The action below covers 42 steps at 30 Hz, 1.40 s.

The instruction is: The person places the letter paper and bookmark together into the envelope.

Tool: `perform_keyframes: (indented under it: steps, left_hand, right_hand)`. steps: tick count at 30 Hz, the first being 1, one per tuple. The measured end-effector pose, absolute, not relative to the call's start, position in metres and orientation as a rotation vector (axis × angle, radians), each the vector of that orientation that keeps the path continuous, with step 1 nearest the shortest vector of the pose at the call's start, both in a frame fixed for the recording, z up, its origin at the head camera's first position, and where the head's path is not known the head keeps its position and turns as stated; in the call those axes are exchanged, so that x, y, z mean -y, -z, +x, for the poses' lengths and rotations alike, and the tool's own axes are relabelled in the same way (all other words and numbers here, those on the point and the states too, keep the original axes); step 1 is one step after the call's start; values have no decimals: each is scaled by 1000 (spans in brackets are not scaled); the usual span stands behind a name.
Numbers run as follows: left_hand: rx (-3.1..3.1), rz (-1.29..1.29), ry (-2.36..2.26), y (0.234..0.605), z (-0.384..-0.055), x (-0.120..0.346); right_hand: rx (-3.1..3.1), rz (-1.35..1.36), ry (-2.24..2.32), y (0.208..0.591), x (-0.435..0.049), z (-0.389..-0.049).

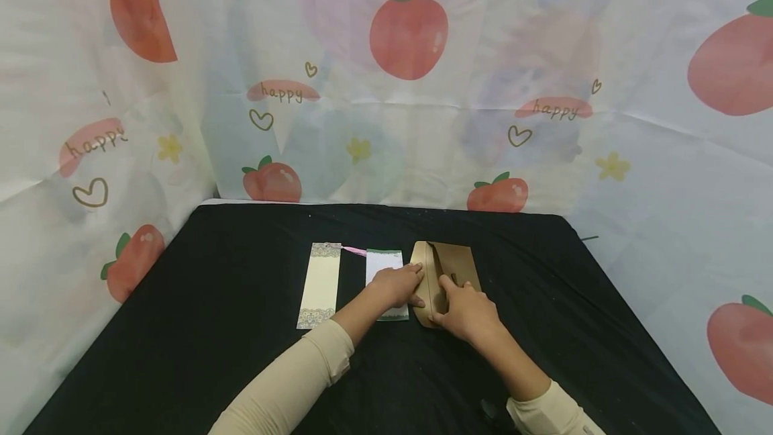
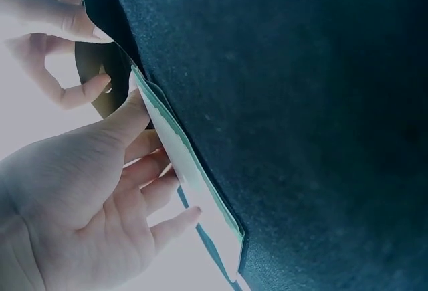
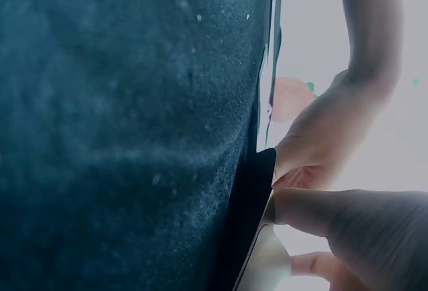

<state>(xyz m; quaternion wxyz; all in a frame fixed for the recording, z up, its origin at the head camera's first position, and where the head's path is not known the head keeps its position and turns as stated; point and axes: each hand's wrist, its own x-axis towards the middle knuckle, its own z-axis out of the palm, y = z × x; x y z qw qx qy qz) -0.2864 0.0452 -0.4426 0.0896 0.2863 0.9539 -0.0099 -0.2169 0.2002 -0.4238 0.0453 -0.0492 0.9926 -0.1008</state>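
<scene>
A brown paper envelope (image 1: 425, 287) lies on the black cloth, its long flap on the left side and its mouth gaping beside the fold. My left hand (image 1: 395, 285) rests fingertips on the flap, the palm over a white card with green borders (image 1: 392, 314). At the mouth, my right hand (image 1: 471, 314) pinches the envelope's edge, thumb toward the near end and a finger higher up. In the left wrist view, a right finger reaches into the dark opening. Both hands partly hide the envelope.
Left of the white card lies a cream strip card (image 1: 320, 284) with lace-patterned ends. A pink ribbon (image 1: 354, 250) runs between the two cards. The black-covered table (image 1: 241, 274) is bordered by a printed fruit curtain (image 1: 386, 119) behind and at both sides.
</scene>
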Motion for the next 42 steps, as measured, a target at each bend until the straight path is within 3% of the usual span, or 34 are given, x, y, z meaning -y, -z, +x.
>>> perform_keyframes:
  steps: [42]
  left_hand:
    - [-2917,947,151,429,-274,-39]
  right_hand:
    - [-3073,-165,302,428,-199,-217]
